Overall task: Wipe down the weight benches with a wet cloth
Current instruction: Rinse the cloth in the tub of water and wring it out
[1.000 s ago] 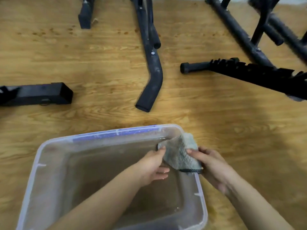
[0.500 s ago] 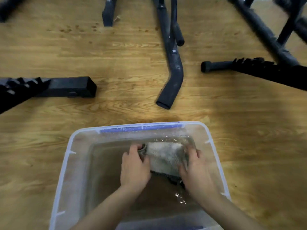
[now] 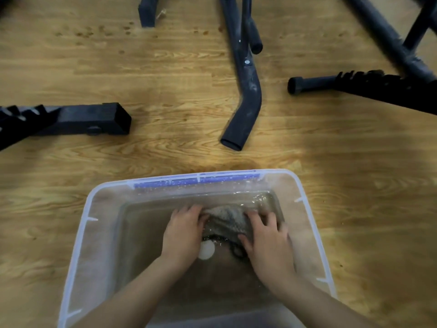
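Note:
A grey cloth (image 3: 225, 220) with a dark edge lies under the water in a clear plastic tub (image 3: 82, 223) on the wooden floor. My left hand (image 3: 183, 233) presses on the cloth's left side and my right hand (image 3: 267, 237) on its right side, both gripping it below the surface. Black legs of the weight benches stand beyond the tub: a bent tube (image 3: 246, 91) in the middle, a square bar (image 3: 82, 119) at the left, and a notched bar (image 3: 378, 87) at the right.
The tub has a blue strip (image 3: 196, 181) along its far rim. A pale round glare spot (image 3: 206, 250) shows on the water. More black frame tubes (image 3: 383, 31) cross the top right. Bare wooden floor (image 3: 366, 185) lies to the right of the tub.
The cloth went from the tub's right rim down into the water. Both hands followed it and now press it near the tub's far end.

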